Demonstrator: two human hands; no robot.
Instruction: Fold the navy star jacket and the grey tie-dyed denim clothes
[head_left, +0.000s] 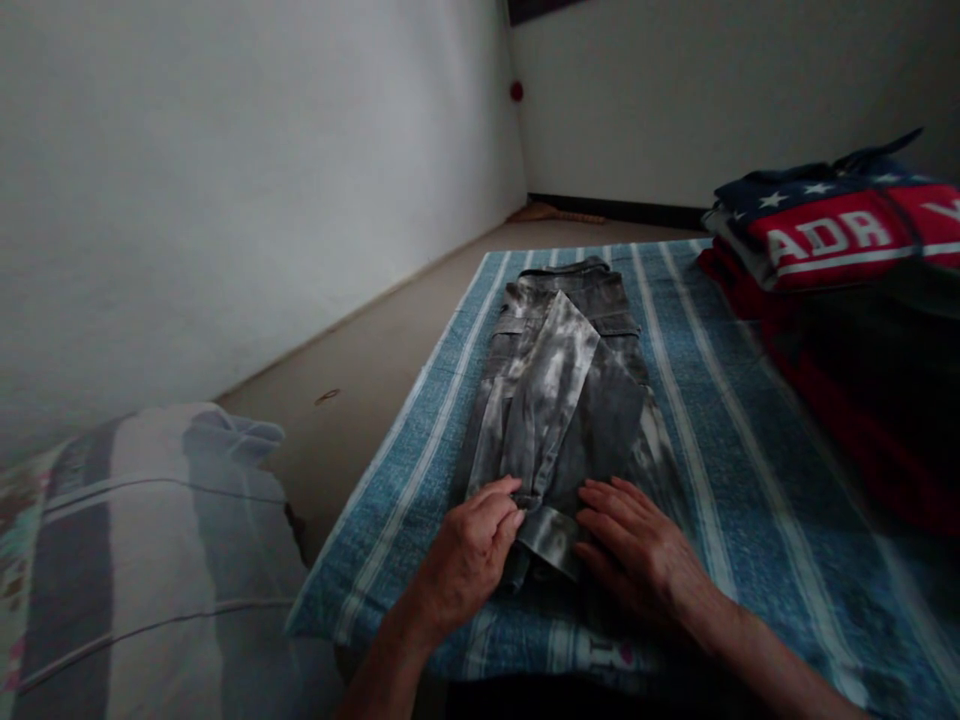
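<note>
Grey mottled cargo trousers lie lengthwise on a blue striped cloth. Their waistband is at the far end, and one leg part is folded at a slant across the top. My left hand is at the near left of the trousers, its fingers curled and pinching the fabric by a seam. On the near right side, my right hand rests with fingers stretched over the fabric, touching it. Between the hands a turned-over hem shows. The undersides of both hands are hidden.
To the right is a stack of folded clothes, red and navy with white stars and letters, beside a dark garment. A striped bundle tied with cord stands at the left. White walls meet behind.
</note>
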